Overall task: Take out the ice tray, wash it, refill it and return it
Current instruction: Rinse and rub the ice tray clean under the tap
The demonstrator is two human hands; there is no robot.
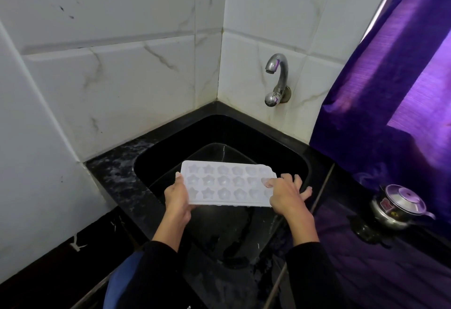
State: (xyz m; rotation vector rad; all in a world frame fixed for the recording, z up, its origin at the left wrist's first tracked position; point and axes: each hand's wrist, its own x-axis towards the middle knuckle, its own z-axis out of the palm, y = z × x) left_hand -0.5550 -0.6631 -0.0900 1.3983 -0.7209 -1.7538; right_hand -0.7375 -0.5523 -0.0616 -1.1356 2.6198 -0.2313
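Ice tray held level over the black sink, long axis left-right, left hand gripping one short end, right hand the other (fingers splayed); tap beyond, rightward, dry.

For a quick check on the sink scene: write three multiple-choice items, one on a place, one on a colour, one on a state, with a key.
1. Where is the ice tray?
A. over the sink
B. on the counter beside the pot
C. under the curtain

2. What colour is the curtain?
A. green
B. purple
C. white

3. What is the tap doing?
A. running hard
B. dripping into a cup
C. no water visible

Key: 1 A, the left hand and right hand hold it above the basin; 2 B, the cloth is purple; 3 C, no stream leaves the spout.
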